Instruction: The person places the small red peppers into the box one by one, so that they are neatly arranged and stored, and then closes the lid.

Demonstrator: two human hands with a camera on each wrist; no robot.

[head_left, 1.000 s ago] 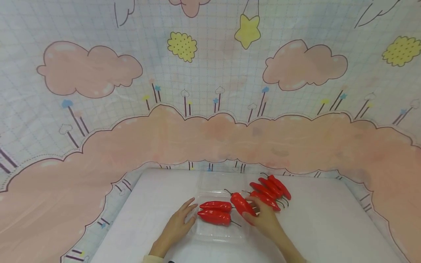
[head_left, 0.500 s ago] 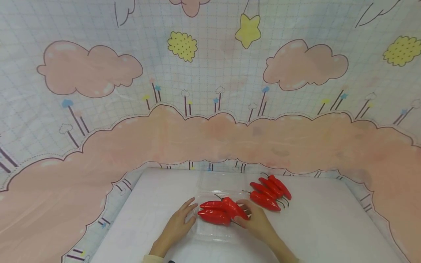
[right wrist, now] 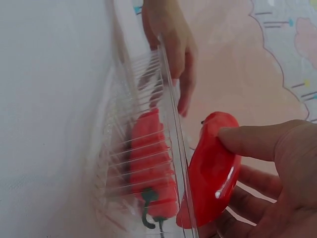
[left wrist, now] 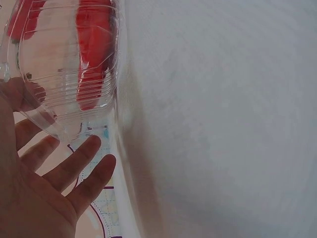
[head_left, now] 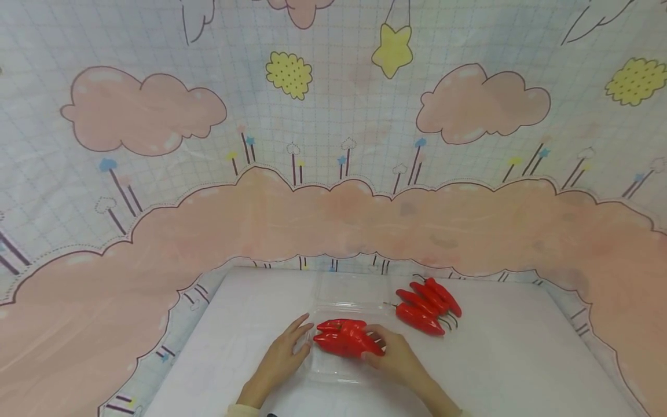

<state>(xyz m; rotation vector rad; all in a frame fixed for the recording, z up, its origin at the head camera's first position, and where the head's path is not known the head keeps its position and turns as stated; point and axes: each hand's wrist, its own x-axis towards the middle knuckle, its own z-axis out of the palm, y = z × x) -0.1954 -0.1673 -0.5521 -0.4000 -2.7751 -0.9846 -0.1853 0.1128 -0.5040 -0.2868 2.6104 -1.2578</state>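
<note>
My right hand (head_left: 398,359) pinches a red chili pepper (right wrist: 213,173) between thumb and fingers. In the head view this pepper lies slanted over two other red peppers (head_left: 330,346) in a clear plastic clamshell box (head_left: 339,370). Through the box's ribbed wall, the right wrist view shows green stems (right wrist: 150,196) on the peppers inside. My left hand (head_left: 283,350) is at the box's left side with fingers spread, its fingertips at or near the wall. In the left wrist view the left hand (left wrist: 59,193) has nothing gripped.
Several more red peppers (head_left: 421,318) lie in a slanted row to the right of the box. The clear lid (head_left: 351,289) lies folded back behind the box. A white table (head_left: 500,359) is beneath, with a printed cloth (head_left: 333,220) behind it.
My right hand has carried the pepper left and slightly down, from the box's right edge to over the two peppers inside. My left hand has stayed in place.
</note>
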